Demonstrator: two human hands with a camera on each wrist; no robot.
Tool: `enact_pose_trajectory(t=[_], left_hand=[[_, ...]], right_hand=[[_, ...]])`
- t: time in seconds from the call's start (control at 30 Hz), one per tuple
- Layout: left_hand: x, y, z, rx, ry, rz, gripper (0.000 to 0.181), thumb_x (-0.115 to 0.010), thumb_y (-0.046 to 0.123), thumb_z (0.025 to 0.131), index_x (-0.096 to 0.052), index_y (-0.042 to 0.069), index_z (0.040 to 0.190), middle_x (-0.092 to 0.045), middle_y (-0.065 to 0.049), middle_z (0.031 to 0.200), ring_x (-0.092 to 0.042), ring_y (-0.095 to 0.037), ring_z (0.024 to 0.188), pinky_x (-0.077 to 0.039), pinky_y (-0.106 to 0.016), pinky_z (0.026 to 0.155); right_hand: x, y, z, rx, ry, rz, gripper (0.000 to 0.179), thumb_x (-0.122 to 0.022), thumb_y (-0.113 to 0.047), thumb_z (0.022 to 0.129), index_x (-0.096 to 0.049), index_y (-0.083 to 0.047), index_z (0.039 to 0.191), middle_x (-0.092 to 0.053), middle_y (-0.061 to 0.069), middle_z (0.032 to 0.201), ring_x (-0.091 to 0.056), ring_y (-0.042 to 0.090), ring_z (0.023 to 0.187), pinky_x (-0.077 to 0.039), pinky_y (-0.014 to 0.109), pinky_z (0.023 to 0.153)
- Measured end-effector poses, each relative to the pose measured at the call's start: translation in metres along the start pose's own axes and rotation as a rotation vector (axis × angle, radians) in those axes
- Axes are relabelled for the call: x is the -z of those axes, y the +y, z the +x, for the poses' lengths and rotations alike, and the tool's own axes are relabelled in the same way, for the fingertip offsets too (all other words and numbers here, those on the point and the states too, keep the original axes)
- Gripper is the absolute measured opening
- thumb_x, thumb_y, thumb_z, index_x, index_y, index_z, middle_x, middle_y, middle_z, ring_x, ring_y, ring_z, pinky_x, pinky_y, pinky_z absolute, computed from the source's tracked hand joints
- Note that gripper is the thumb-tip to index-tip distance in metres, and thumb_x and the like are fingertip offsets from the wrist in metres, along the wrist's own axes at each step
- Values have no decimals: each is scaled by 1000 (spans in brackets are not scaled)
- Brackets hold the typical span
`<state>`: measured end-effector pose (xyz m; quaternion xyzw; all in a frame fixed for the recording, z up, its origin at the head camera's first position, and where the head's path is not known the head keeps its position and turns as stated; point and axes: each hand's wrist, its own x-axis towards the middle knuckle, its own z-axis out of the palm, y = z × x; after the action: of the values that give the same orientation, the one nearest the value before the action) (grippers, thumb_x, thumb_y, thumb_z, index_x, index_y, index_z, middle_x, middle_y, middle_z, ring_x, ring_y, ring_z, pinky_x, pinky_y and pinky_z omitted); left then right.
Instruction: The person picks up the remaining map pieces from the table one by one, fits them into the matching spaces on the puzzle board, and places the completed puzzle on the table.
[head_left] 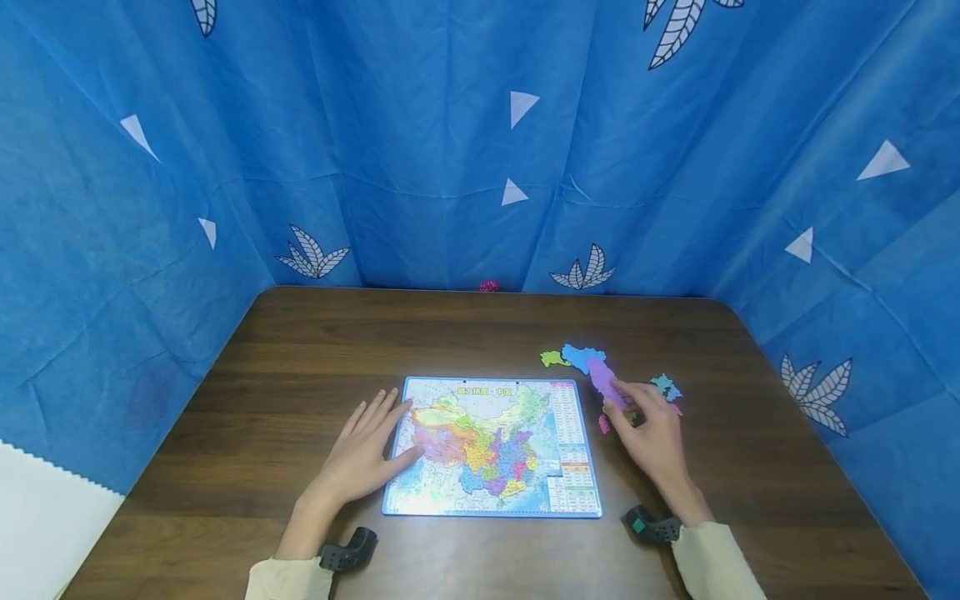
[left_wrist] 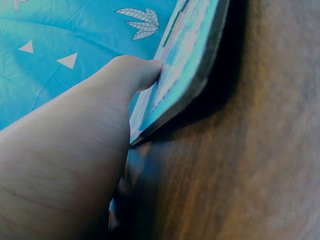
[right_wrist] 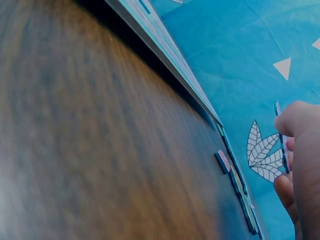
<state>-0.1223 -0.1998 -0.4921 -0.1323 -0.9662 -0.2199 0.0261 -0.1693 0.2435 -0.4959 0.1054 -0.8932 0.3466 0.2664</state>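
A magnetic map puzzle board [head_left: 487, 502] with a blue rim lies on the table, printed with a multicoloured map. My left hand [head_left: 360, 454] rests on its left edge, fingers spread and thumb laid on the surface; the left wrist view has the thumb on the board's face [left_wrist: 187, 75]. To the right of the board, my right hand [head_left: 654, 429] pinches a purple puzzle piece [head_left: 602, 375] between thumb and fingers. In the right wrist view that piece [right_wrist: 284, 150] is seen edge-on, raised above the tabletop.
Beyond the purple piece lie a blue piece [head_left: 581, 357] and a green piece [head_left: 552, 358]. A teal piece [head_left: 664, 383] is right of my right hand, and a pink piece [head_left: 603, 423] by its thumb. Blue curtain [head_left: 450, 167] surrounds the wooden table [head_left: 300, 350] at the back and sides.
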Motion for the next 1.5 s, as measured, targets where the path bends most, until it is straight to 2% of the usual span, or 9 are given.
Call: enact_pose_trajectory(t=[0.33,0.67,0.97,1.33,1.5], left_hand=[[1,-1,0,2,-2,-5,83,-62,62,93,-44,12,157,-30,-16,168,-23,-38,157,-13,-59,127],[4,1,0,4,0,0,83,-61,62,93,-44,12,157,-31,-16,167,-23,-37,157,-15,-59,126],[3,1,-1,-1,12,-5,82,-63,60,93,-45,12,156,-32,-17,167,-25,-39,156,-15,-60,126],[3,2,-3,-1,-4,-10,81,-62,61,94,-45,12,156,-32,-16,167,-24,-37,157,-15,-60,126],[4,3,-3,-3,-2,-4,81,-61,62,94,-45,13,157,-32,-16,167,-24,-38,157,-15,-60,126]], right_hand=[[-5,-8,0,45,16,64,38,-83,-6,84,-75,-6,122,-71,11,115,-66,23,93,-48,9,78],[-13,-21,-1,106,-8,103,38,-83,-6,85,-76,-9,122,-72,6,117,-63,16,95,-49,10,80],[-21,-28,-4,188,-29,168,38,-82,-2,84,-75,-7,121,-70,9,116,-61,17,92,-54,16,72],[-26,-34,-8,215,-55,229,38,-81,2,83,-75,-5,120,-69,9,112,-57,19,85,-48,19,64],[-26,-40,-8,204,-73,248,38,-82,-2,84,-75,-7,121,-69,8,115,-58,15,88,-49,18,68]])
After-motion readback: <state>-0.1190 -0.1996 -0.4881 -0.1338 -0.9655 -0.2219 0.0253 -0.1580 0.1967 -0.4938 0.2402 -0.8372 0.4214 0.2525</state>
